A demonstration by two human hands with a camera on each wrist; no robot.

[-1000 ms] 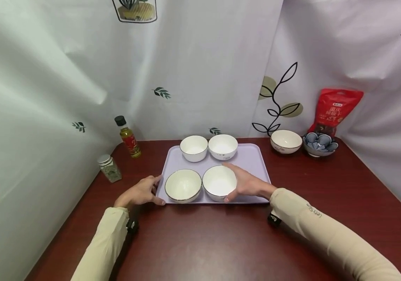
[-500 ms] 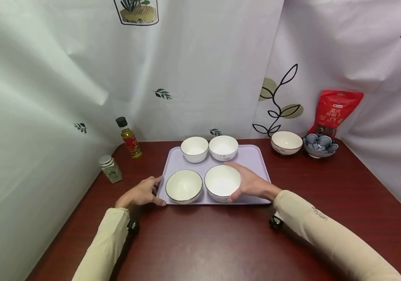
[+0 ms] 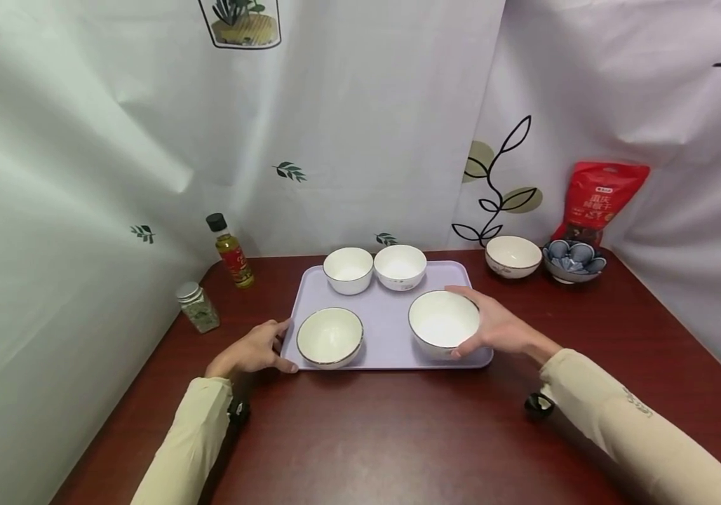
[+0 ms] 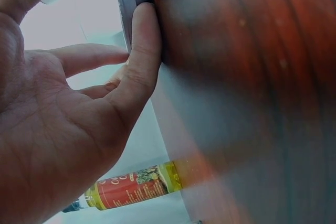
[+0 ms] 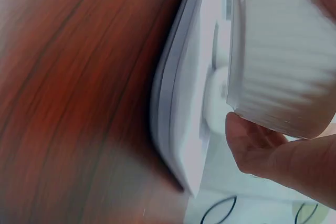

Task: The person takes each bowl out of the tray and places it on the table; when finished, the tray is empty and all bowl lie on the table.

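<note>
My right hand (image 3: 501, 324) grips a white bowl (image 3: 439, 319) with a dark rim, its thumb on the near side and fingers on the far side. In the right wrist view, a gap shows between the bowl's base (image 5: 236, 51) and the lavender tray (image 5: 178, 93). At the tray's near left corner, my left hand (image 3: 253, 347) holds the edge between thumb and fingers. Another white bowl (image 3: 330, 338) stands on the tray beside that hand. Two more bowls, a left one (image 3: 349, 280) and a right one (image 3: 400, 277), stand at the back of the tray.
An oil bottle (image 3: 234, 259) and a spice jar (image 3: 199, 308) stand at the left. Back right are a bowl (image 3: 513, 265), a blue-grey bowl (image 3: 567, 275) holding several blue-patterned pieces, and a red packet (image 3: 600, 203). A hanging cloth (image 3: 360, 105) lies behind.
My right hand has moved the white bowl rightward, away from the front left bowl, toward the tray's right end. My left hand has stayed at the tray corner.
</note>
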